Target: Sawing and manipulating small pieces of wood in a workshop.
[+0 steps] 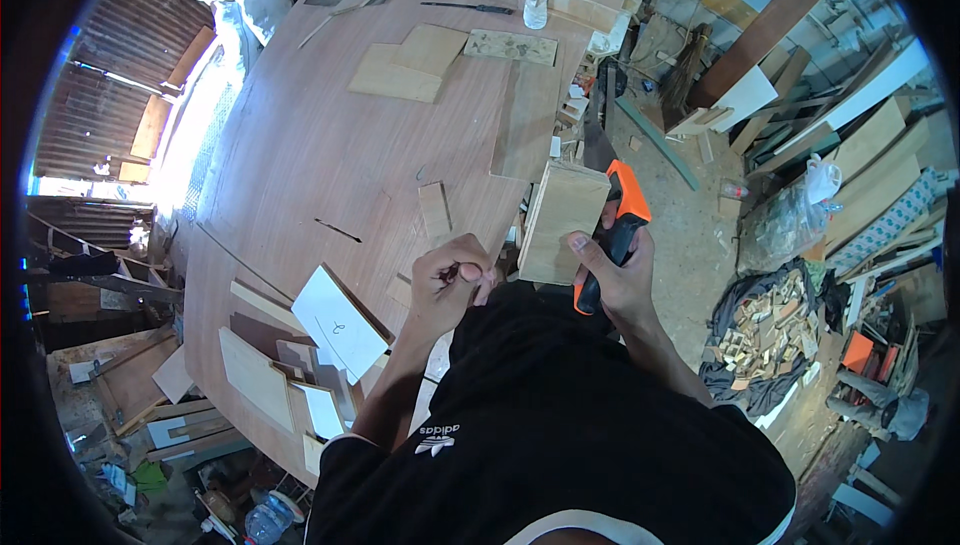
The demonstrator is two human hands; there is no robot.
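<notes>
My right hand (620, 275) grips an orange and black handsaw (628, 190), its thumb resting on a plywood piece (560, 210) at the table's right edge. The saw blade points away from me, beside the plywood. My left hand (450, 280) is curled closed left of the plywood, above my black shirt; I cannot make out whether anything is in it. A small wooden offcut (434, 208) lies on the tabletop (290, 145) beyond it.
White and plywood panels (335, 320) lean at the table's near left. Flat boards (405, 70), wooden pieces and a plastic cup (535, 10) occupy the far end. Right, the concrete floor (680, 235) holds a green strip, stacked boards and a dark sack of offcuts (760, 335).
</notes>
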